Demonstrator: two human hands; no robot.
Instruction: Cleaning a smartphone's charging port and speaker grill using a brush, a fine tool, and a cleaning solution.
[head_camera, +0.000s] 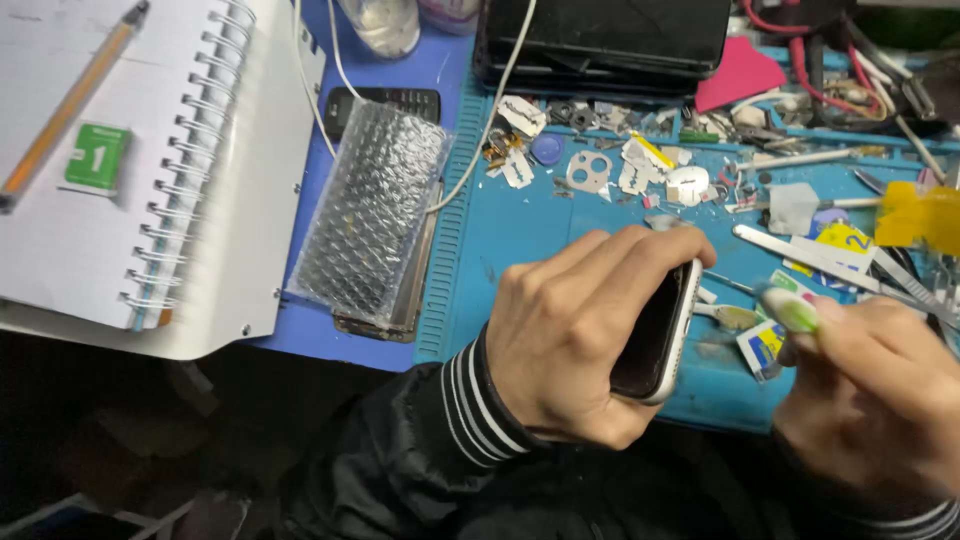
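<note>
Cluttered blue mat (520, 230) on the tabletop, scraps everywhere. White-edged phone (660, 335) is gripped on edge by the left hand (580, 340) near the front edge; a green-tipped tool (790, 310) is pinched in the right hand (870, 390). Looks like cleaning; steady strokes needed next.

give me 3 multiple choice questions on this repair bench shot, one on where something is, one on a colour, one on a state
1. Where does the pen lie?
A. on the spiral notebook
B. on the mat
C. in a hand

2. What colour is the work mat?
A. red
B. teal blue
C. white

3. How is the phone held?
A. flat on the mat
B. on edge in the left hand
C. inside the bubble wrap

Answers: 1 A, the pen rests across the page. 2 B, the mat shows teal blue. 3 B, the fingers wrap its white rim.
</note>
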